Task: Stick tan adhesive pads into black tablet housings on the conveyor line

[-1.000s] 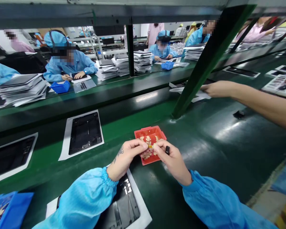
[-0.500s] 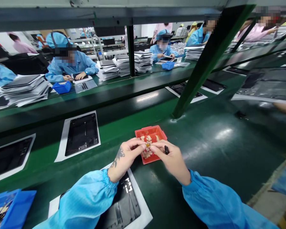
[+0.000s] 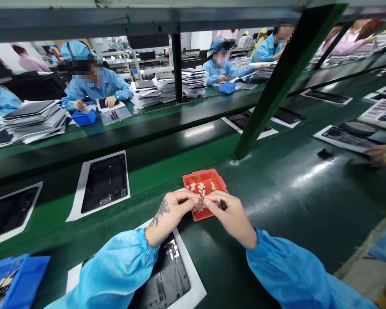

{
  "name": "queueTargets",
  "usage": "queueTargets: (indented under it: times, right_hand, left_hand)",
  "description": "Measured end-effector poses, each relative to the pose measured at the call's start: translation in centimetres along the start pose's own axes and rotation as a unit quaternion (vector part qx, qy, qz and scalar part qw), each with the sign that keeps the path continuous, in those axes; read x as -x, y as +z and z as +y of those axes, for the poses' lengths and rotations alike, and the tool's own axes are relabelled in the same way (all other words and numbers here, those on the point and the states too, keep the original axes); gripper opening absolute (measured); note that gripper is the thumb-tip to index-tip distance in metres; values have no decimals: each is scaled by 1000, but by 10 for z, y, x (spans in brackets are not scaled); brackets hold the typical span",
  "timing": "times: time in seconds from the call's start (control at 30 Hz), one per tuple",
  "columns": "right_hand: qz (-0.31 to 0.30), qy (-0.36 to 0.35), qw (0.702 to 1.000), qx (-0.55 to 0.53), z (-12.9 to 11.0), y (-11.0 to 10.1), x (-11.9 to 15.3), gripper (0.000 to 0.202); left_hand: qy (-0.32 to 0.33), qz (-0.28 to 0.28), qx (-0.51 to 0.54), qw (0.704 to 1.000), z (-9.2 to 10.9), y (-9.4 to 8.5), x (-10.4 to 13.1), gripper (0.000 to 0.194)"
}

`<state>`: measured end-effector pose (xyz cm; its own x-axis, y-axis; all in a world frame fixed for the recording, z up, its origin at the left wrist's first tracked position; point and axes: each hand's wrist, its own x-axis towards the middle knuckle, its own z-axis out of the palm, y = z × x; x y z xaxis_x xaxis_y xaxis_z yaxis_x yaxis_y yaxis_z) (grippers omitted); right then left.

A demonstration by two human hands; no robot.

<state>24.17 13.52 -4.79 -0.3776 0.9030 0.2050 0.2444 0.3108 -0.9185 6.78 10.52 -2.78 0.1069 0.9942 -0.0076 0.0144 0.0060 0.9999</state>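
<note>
My left hand (image 3: 173,210) and my right hand (image 3: 230,214) meet over a red tray (image 3: 217,178) that holds several small cream-coloured pieces. Between my pinched fingertips is a small yellow part (image 3: 201,199); its details are too small to tell. A black pen-like tool (image 3: 223,205) rests in my right hand, mostly hidden by the fingers. Below my left forearm lies a black tablet housing (image 3: 167,274) on a white sheet, partly covered by the blue sleeve.
A blue bin (image 3: 28,274) with small parts stands at the lower left. Tablet housings on sheets (image 3: 106,182) lie along the green bench. A green post (image 3: 260,116) rises beyond the tray. Another person's hand (image 3: 384,155) is at the right edge.
Housings on the left have shifted slightly left. At the right, the housing held up by another person is now down on the bench. My hands have barely moved.
</note>
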Motion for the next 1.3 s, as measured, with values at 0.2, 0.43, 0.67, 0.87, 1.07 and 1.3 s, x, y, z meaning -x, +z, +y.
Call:
queueTargets:
  times: [0.2, 0.43, 0.67, 0.87, 1.07, 1.3]
  right_hand:
    - [13, -37, 997, 66, 0, 2, 0, 17]
    - [41, -45, 990, 127, 5, -2, -1, 19]
    - [59, -68, 977, 195, 16, -6, -4, 17]
    - [94, -108, 979, 146, 3, -5, 0, 22]
    - [115, -57, 991, 50, -11, -10, 17, 50]
    - [-88, 174, 976, -101, -40, 33, 13, 74]
  left_hand:
    - [-62, -1, 93, 994, -3, 1, 1, 15]
    - [-121, 40, 177, 976, -9, -4, 1, 14]
    - [-119, 78, 170, 975, -9, -13, 11, 30]
    - [-112, 96, 152, 977, -11, -22, 36, 43]
    - [-65, 184, 129, 972, -27, -57, 82, 72]
    - [-40, 217, 102, 970, -11, -97, 138, 35]
